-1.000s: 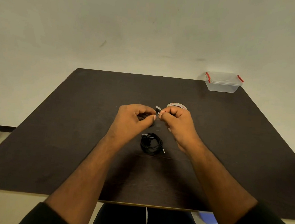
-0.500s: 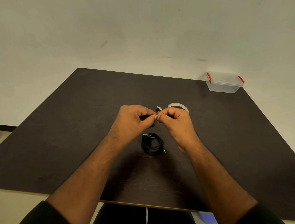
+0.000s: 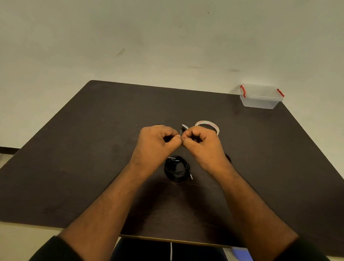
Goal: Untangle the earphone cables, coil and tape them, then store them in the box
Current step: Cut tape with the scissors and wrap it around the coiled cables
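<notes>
My left hand (image 3: 156, 141) and my right hand (image 3: 202, 144) are held fist to fist above the middle of the table, fingertips touching. Both are closed on a dark earphone cable (image 3: 168, 138), which is mostly hidden inside the fingers. A small pale strip of tape (image 3: 184, 127) sticks up just behind the pinch. A second black earphone (image 3: 177, 169) lies coiled on the dark table (image 3: 82, 154) below the hands, between my wrists, with its plug at the right. The tape roll (image 3: 207, 125) lies flat just behind my right hand.
A clear plastic box (image 3: 261, 97) with a lid and red clips stands at the table's far right corner. A pale wall rises behind the table. The table's near edge runs across my forearms.
My two hands have drawn closer until the fingertips meet, and the pale strip between them shows less. The coiled earphone, tape roll and box have not moved.
</notes>
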